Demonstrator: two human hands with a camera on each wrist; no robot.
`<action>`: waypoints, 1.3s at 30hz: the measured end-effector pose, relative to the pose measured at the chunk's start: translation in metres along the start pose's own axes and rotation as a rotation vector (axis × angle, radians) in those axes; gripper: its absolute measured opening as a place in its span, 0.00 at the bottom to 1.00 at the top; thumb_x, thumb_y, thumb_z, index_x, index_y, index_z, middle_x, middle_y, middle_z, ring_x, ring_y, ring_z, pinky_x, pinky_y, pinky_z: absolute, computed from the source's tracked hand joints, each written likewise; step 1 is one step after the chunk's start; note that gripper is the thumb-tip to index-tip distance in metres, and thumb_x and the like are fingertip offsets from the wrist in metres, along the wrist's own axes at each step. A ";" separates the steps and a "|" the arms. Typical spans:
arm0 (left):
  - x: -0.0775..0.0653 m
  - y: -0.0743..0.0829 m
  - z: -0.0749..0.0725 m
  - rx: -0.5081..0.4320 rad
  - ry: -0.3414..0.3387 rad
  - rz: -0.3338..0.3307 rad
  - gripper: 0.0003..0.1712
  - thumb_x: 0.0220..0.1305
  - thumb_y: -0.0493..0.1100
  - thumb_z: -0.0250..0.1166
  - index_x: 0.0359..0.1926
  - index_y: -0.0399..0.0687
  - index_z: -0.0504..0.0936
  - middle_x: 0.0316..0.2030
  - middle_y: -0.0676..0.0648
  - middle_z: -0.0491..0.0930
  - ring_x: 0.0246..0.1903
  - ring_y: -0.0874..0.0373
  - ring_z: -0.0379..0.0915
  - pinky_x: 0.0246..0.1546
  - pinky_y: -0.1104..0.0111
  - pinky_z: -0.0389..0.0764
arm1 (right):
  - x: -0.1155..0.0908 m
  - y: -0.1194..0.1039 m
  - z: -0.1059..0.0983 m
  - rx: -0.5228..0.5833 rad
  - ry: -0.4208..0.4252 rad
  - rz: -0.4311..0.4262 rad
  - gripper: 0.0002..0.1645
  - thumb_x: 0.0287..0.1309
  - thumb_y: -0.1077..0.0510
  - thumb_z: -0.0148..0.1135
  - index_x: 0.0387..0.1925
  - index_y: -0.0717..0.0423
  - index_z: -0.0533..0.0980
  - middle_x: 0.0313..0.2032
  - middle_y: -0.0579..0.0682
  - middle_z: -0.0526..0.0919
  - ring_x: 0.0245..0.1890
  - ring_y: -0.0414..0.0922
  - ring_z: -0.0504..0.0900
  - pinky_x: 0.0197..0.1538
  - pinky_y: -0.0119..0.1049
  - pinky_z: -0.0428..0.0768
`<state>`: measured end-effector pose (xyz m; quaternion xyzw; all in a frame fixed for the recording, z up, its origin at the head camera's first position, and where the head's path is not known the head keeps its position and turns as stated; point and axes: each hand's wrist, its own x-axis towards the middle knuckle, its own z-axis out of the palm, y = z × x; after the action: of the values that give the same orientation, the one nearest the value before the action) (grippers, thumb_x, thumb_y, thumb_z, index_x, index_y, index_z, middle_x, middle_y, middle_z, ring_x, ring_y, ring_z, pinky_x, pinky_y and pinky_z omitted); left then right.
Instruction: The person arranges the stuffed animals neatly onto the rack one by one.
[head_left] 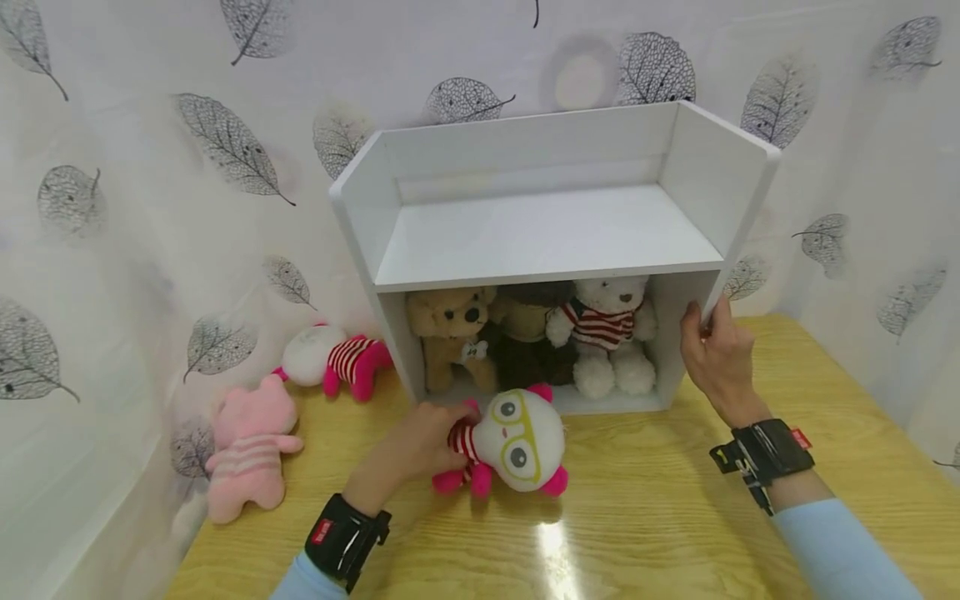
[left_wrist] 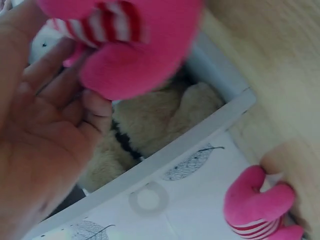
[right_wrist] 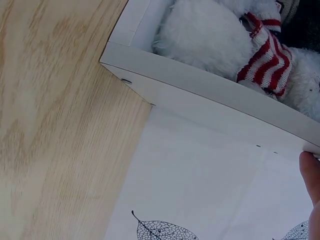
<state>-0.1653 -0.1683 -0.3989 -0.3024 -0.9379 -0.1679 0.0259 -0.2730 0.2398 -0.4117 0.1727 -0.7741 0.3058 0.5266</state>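
Note:
In the head view my left hand (head_left: 423,442) grips a plush panda (head_left: 525,442) with yellow glasses by its red-striped body, in front of a white shelf unit (head_left: 555,237). The panda's pink legs (left_wrist: 145,50) show close up in the left wrist view. My right hand (head_left: 718,358) holds the front edge of the shelf's right side panel; only part of this hand shows in the right wrist view. Inside the lower compartment sit a tan plush dog (head_left: 453,337), a darker brown plush, partly hidden, and a white teddy bear (head_left: 606,333) in a red-striped top.
Left of the shelf, a second pink-and-white plush panda (head_left: 348,362) lies on the wooden table (head_left: 645,517). A pink plush bear (head_left: 251,450) leans near the table's left edge. Leaf-patterned cloth (head_left: 150,250) hangs behind. The shelf's upper tier holds nothing.

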 end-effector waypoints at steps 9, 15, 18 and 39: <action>0.023 0.028 -0.043 -0.228 0.166 0.192 0.29 0.52 0.49 0.80 0.55 0.49 0.84 0.47 0.53 0.87 0.45 0.62 0.79 0.46 0.69 0.81 | -0.003 -0.003 0.001 -0.002 -0.008 0.059 0.17 0.64 0.63 0.56 0.49 0.73 0.75 0.32 0.72 0.86 0.21 0.64 0.84 0.28 0.22 0.70; 0.055 0.053 -0.078 -0.433 0.197 0.277 0.31 0.54 0.48 0.80 0.58 0.46 0.82 0.45 0.52 0.87 0.43 0.66 0.81 0.41 0.72 0.83 | -0.003 -0.002 -0.001 -0.025 -0.044 0.023 0.18 0.67 0.61 0.54 0.51 0.73 0.73 0.29 0.70 0.85 0.20 0.62 0.83 0.25 0.32 0.76; 0.069 0.062 -0.092 -0.527 0.200 0.209 0.29 0.56 0.49 0.79 0.58 0.50 0.83 0.43 0.55 0.87 0.40 0.66 0.82 0.39 0.69 0.84 | -0.003 -0.002 -0.001 -0.040 -0.060 0.005 0.16 0.69 0.60 0.53 0.47 0.73 0.72 0.23 0.66 0.81 0.17 0.57 0.80 0.22 0.38 0.74; 0.144 0.085 -0.153 -0.838 0.292 -0.265 0.24 0.63 0.53 0.72 0.56 0.47 0.86 0.47 0.48 0.88 0.42 0.58 0.85 0.41 0.67 0.86 | -0.007 -0.004 0.000 -0.037 -0.008 0.026 0.14 0.67 0.62 0.54 0.46 0.72 0.75 0.23 0.65 0.81 0.16 0.54 0.77 0.20 0.39 0.70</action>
<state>-0.2423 -0.0738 -0.2078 -0.1377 -0.8063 -0.5751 0.0119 -0.2684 0.2365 -0.4167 0.1541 -0.7839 0.2977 0.5227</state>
